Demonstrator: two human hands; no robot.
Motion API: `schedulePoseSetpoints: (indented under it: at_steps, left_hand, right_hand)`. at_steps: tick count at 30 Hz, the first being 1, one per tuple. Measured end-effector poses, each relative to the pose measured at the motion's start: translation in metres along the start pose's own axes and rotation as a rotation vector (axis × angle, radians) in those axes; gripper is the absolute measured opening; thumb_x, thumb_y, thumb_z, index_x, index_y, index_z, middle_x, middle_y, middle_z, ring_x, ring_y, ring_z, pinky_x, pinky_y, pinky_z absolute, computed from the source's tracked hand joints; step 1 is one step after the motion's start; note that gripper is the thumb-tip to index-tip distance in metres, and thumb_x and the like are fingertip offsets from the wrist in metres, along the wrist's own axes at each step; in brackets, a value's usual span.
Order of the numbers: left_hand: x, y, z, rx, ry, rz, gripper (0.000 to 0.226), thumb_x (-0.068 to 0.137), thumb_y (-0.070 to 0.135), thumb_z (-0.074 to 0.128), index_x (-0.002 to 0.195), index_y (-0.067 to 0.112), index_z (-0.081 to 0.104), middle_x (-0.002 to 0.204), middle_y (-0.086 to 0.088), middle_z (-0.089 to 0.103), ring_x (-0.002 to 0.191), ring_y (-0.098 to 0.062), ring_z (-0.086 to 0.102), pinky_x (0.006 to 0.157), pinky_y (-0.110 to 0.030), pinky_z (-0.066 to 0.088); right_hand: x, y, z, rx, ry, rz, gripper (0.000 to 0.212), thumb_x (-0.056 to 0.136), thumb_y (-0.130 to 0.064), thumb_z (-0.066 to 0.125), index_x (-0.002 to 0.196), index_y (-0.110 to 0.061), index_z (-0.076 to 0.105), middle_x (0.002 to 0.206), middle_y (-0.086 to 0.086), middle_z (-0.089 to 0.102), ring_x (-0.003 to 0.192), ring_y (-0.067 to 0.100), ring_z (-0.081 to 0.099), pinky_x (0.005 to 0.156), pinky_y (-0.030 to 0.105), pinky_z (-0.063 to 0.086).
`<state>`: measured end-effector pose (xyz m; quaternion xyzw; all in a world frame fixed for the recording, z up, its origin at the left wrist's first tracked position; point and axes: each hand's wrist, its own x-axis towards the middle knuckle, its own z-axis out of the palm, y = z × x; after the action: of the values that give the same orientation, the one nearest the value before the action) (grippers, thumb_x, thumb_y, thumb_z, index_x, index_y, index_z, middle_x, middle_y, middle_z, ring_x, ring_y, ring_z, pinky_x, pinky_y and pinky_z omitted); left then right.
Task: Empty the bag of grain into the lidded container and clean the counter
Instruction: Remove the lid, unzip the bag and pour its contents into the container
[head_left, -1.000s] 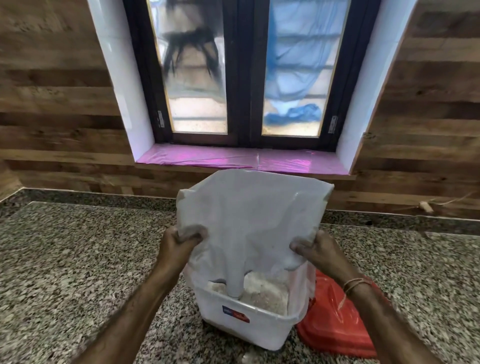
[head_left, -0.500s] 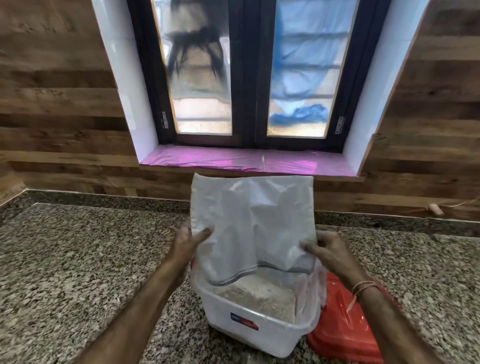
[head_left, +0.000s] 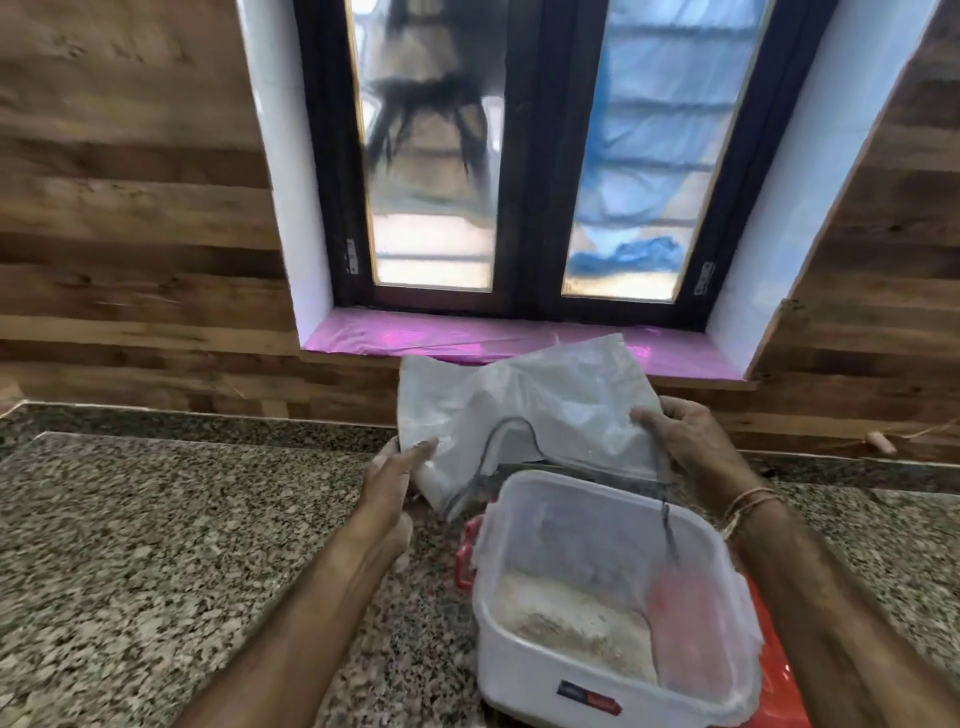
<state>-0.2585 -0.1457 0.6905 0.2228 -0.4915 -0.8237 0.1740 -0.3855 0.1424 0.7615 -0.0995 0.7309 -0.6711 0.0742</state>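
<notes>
Head view: you hold the bag (head_left: 524, 405) slack and crumpled above the far rim of the container (head_left: 545, 680), which stands open on the counter (head_left: 156, 545) with the grain (head_left: 566, 629) heaped low against its near wall. Your left hand (head_left: 395, 483) has a pinching grip on the bag's left edge, thumb laid on the front. Your right hand (head_left: 691, 441) has a clenched grip on the right edge, fingers curled behind the plastic. Finding one: the lowest fold of the bag's mouth hangs left of the container's rim, over bare counter, so any grain lodged in the folds would likely fall outside if you shake from this position. Finding two: a dark strand (head_left: 667, 525) trails from the bag's mouth down inside the container's right wall and could drop into the grain or drag it out when you lift away. Finding three: the red lid (head_left: 779, 691) lies at the container's right, partly hidden; whether the container rests on it cannot be told, but if it does, a nudge from either forearm could rock it.
</notes>
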Motion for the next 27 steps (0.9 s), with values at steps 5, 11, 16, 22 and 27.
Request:
schedulePoseSetpoints:
  at_steps: [5, 11, 16, 22, 27]
  left_hand:
    - [0.031, 0.039, -0.101, -0.011, -0.042, -0.085, 0.037, 0.088, 0.009, 0.068, 0.124, 0.016, 0.067, 0.115, -0.013, 0.075, 0.103, -0.032, 0.068, 0.083, -0.044, 0.055]
    - [0.045, 0.040, -0.253, 0.030, 0.092, -0.203, 0.037, 0.094, -0.006, 0.056, 0.130, 0.005, 0.061, 0.127, -0.023, 0.067, 0.102, -0.033, 0.068, 0.081, -0.041, 0.060]
    - [0.019, 0.016, -0.348, 0.234, 0.260, -0.252, 0.026, 0.096, -0.010, 0.054, 0.121, -0.005, 0.060, 0.070, -0.002, 0.077, 0.055, -0.011, 0.072, 0.047, -0.024, 0.057]
    - [0.006, -0.041, -0.400, 0.384, 0.338, -0.249, 0.038, 0.092, -0.005, 0.067, 0.126, 0.010, 0.058, 0.121, -0.020, 0.070, 0.095, -0.028, 0.070, 0.073, -0.033, 0.059]
    - [-0.003, -0.057, -0.430, 0.551, 0.256, -0.339, 0.077, 0.084, -0.010, 0.073, 0.149, 0.017, 0.042, 0.108, -0.001, 0.069, 0.096, -0.025, 0.068, 0.092, -0.041, 0.053]
  right_hand:
    - [0.010, -0.001, 0.108, 0.171, -0.047, 0.216, 0.015, 0.098, -0.013, 0.062, 0.099, 0.000, 0.070, 0.092, 0.018, 0.074, 0.059, 0.018, 0.073, 0.053, 0.032, 0.062]
    - [-0.004, 0.050, 0.246, 0.121, -0.136, 0.412, 0.024, 0.087, -0.001, 0.071, 0.110, 0.007, 0.072, 0.101, 0.023, 0.075, 0.072, 0.030, 0.073, 0.068, 0.037, 0.063]
    - [-0.030, 0.129, 0.297, -0.199, -0.112, 0.476, 0.009, 0.084, 0.008, 0.072, 0.093, 0.009, 0.072, 0.060, 0.010, 0.069, 0.044, 0.018, 0.063, 0.039, 0.025, 0.053]
    - [-0.059, 0.208, 0.313, -0.489, -0.109, 0.497, 0.021, 0.066, -0.016, 0.084, 0.079, -0.004, 0.072, 0.070, 0.008, 0.070, 0.061, 0.022, 0.064, 0.058, 0.032, 0.055]
    - [-0.085, 0.217, 0.318, -0.599, -0.189, 0.482, 0.035, 0.075, 0.000, 0.080, 0.101, -0.016, 0.063, 0.094, 0.007, 0.071, 0.083, 0.028, 0.069, 0.072, 0.038, 0.059]
